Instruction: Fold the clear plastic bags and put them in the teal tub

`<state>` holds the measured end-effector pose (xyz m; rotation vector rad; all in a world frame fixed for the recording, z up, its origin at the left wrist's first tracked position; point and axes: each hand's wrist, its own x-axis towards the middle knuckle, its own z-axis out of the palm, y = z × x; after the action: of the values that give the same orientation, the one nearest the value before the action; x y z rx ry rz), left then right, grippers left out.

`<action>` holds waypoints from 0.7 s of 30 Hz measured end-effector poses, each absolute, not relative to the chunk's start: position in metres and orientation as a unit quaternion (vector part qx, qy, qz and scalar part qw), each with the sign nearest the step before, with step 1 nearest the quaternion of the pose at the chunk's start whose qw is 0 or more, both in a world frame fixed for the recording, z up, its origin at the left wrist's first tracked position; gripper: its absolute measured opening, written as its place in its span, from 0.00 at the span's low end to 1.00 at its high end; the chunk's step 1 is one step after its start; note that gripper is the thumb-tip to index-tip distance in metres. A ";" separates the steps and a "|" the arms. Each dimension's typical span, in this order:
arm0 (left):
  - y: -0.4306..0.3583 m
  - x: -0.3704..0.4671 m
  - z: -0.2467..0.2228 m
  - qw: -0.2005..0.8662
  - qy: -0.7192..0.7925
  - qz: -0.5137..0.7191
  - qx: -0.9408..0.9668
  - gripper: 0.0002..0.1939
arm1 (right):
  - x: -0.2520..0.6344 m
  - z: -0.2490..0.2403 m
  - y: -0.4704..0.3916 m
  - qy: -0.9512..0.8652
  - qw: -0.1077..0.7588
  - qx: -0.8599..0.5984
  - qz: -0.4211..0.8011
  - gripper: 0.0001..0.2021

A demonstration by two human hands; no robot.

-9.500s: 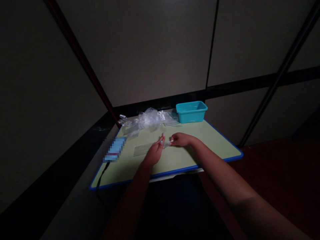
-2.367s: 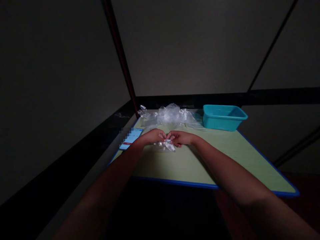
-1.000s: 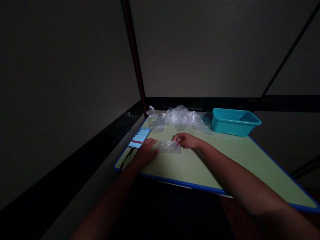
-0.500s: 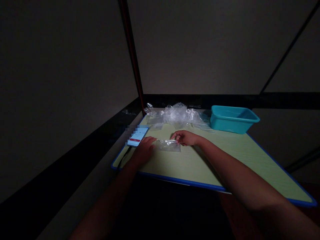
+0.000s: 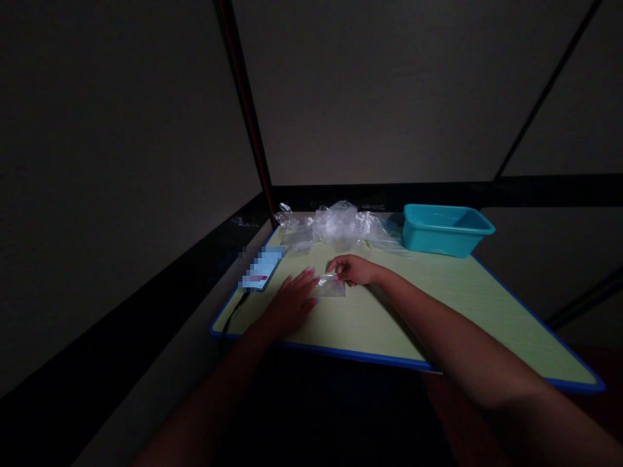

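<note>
Hands (image 5: 318,285) touch what seems a clear bag (image 5: 331,287).

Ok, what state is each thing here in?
Small bag: lying flat, wrinkled.
Bag heap: crumpled, loose.
Tub: upright, uncovered.
Phone: screen lit, cable attached.
Left hand: fingers spread.
Right hand: fingers curled, grip unclear.

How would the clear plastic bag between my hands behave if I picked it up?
The clear plastic bag would probably flop, as it looks thin and see-through. It seems light, lying nearly flat. Its glossy shine suggests it might slip.
</note>
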<state>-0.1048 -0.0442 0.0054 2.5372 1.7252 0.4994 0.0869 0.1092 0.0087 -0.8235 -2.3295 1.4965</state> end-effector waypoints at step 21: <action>-0.047 -0.092 -0.002 0.005 0.571 0.073 0.818 0.27 | 0.082 0.013 0.098 -0.812 0.149 -0.346 0.445 0.08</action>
<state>-0.0916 -0.0466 -0.0024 2.5603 1.7869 0.2299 0.0818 0.0983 0.0133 -0.9958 -2.3353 1.2777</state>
